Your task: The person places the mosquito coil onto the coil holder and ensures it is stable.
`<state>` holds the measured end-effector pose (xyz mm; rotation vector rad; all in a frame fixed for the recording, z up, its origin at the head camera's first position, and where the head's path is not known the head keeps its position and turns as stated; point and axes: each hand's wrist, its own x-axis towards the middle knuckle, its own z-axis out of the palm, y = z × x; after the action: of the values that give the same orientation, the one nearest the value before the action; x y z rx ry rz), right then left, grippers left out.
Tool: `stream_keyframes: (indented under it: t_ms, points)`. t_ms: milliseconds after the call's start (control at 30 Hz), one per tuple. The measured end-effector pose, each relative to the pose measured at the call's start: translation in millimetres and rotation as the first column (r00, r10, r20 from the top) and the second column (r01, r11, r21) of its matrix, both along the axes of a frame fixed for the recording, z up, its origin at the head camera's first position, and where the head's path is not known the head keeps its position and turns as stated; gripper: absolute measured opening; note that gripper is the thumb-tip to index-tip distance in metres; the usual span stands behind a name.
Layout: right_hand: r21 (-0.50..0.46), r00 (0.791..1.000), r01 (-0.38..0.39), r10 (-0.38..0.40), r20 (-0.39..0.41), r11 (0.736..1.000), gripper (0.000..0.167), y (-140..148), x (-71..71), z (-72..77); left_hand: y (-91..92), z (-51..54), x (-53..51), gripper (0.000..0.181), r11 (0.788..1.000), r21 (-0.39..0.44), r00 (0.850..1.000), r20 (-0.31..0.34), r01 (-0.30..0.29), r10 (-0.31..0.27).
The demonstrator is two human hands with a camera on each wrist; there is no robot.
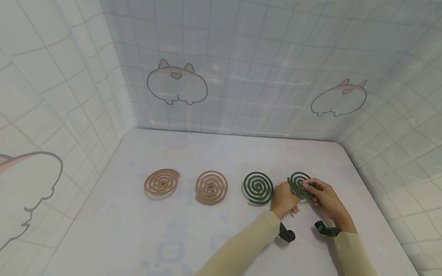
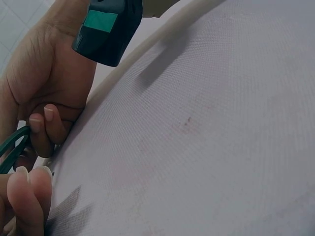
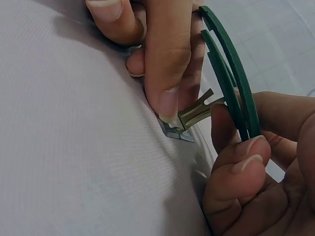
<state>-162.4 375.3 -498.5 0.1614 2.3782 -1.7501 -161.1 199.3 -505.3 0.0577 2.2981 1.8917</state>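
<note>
My right hand (image 1: 326, 197) holds a green mosquito coil (image 1: 297, 183) near the right side of the table. In the right wrist view, the coil (image 3: 229, 73) stands tilted on edge between the right fingers (image 3: 241, 179). A small metal coil stand (image 3: 197, 112) reaches from the tabletop to the coil's inner side. My left hand (image 1: 284, 197) is beside it, a digit (image 3: 168, 101) pressed down at the stand's flat base. In the left wrist view, the left fingertips (image 2: 29, 194) lie close to the right hand (image 2: 49, 83); the stand is hidden there.
Another green coil (image 1: 258, 188) lies just left of my left hand. Two brown coils, one flat-looking (image 1: 211, 188) and one tilted (image 1: 161, 181), sit further left. Tiled-pattern fabric walls (image 1: 241, 57) enclose the white table (image 1: 121, 226) at the back and sides.
</note>
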Motion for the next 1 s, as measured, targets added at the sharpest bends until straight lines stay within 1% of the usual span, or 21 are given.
stream_keyframes:
  t_ms: [167,400,567,733,1000]
  points:
    - [0.0,1.0,0.009,-0.009,0.004,1.0,0.038,0.7,0.4,0.9,-0.7,1.5,0.3,0.018,1.0,-0.001,1.0,-0.022,0.015,-0.015]
    - [0.008,1.0,0.005,-0.005,0.007,1.0,0.04,2.5,0.5,-0.4,1.0,-1.2,-0.7,0.019,1.0,-0.016,1.0,-0.013,0.014,-0.014]
    - [-0.007,1.0,0.006,-0.006,0.012,1.0,0.039,2.1,-0.7,0.3,0.2,-1.8,-0.7,0.02,1.0,-0.009,1.0,-0.023,0.015,-0.016]
    - [-0.011,1.0,0.014,-0.014,0.008,1.0,0.037,1.4,-0.5,1.1,-1.8,-0.5,0.6,0.018,1.0,0.008,0.999,-0.032,0.025,-0.024]
    - [-0.008,1.0,0.025,-0.025,0.004,1.0,0.034,0.6,-0.1,-0.8,-1.2,-0.8,0.8,0.018,1.0,0.002,1.0,-0.006,0.02,-0.02]
